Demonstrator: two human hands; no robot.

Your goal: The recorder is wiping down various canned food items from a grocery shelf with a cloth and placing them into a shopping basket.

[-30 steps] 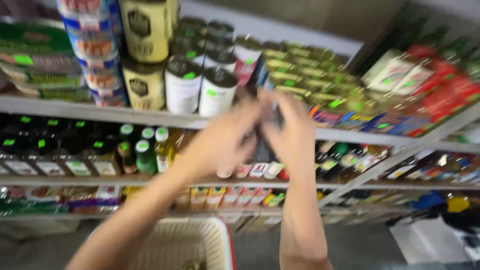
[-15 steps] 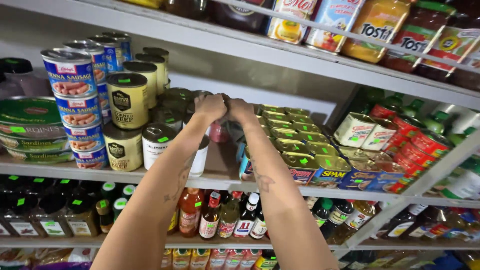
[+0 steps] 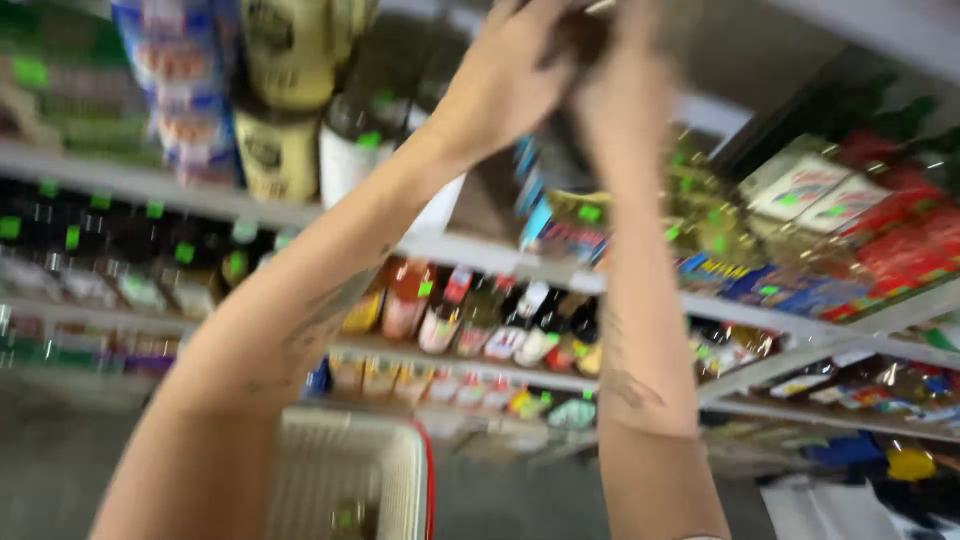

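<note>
Shop shelves (image 3: 300,215) behind; two hands' fingers (image 3: 520,60) close on one dark blurred item (image 3: 580,30).

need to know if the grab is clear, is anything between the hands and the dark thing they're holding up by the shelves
Nothing visible: the left hand and right hand already close around the dark item, though blur hides what it is.

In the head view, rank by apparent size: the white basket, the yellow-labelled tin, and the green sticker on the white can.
1. White basket, though nearness to the camera inflates it.
2. Yellow-labelled tin.
3. Green sticker, clearly smallest.
</note>
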